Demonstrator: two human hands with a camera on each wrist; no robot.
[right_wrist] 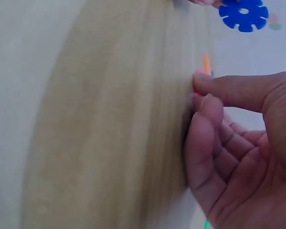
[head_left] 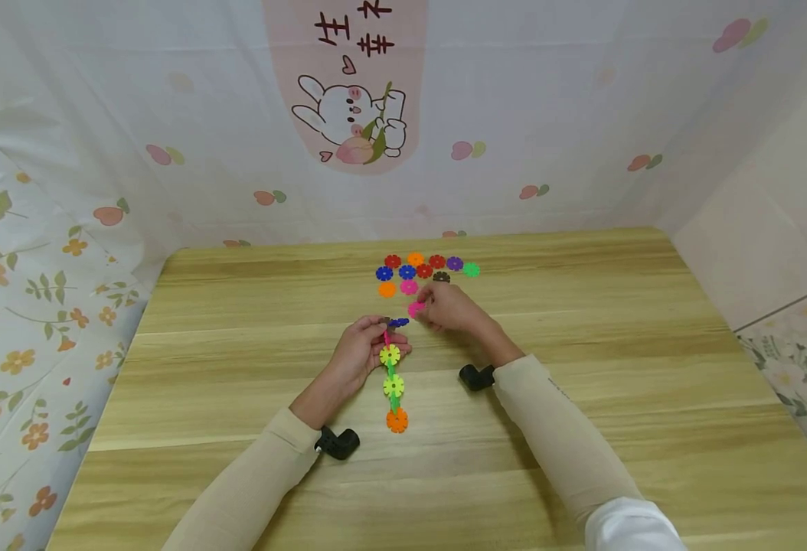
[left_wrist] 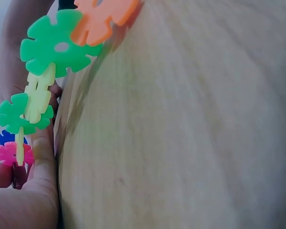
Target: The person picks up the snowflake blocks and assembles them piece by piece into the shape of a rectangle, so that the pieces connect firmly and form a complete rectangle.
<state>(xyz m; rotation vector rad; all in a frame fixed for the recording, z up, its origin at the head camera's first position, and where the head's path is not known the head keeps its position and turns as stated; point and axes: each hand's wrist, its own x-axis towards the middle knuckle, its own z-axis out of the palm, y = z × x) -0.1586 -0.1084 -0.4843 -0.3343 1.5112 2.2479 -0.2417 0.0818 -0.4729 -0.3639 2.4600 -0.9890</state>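
My left hand point(head_left: 361, 356) pinches the far end of a chain of slotted plastic flower discs between thumb and fingers. Nearest me the chain ends in an orange disc point(head_left: 397, 420); green and yellow point(head_left: 393, 385) discs alternate up to a pink disc point(left_wrist: 10, 151), with a blue disc point(head_left: 400, 322) at the held end. A dark disc there is partly covered by the fingers. To the right, my right hand point(head_left: 450, 308) pinches a loose pink disc point(head_left: 414, 309) by thumb and fingertips, low over the table. Its fingers hide most of that disc in the right wrist view.
Beyond my hands several loose discs lie on the wooden table point(head_left: 238, 367), among them a red disc point(head_left: 393, 261), a purple disc point(head_left: 455, 263), a green disc point(head_left: 471, 269) and another pink disc point(head_left: 409, 287). A patterned cloth point(head_left: 500, 99) hangs behind the table's far edge.
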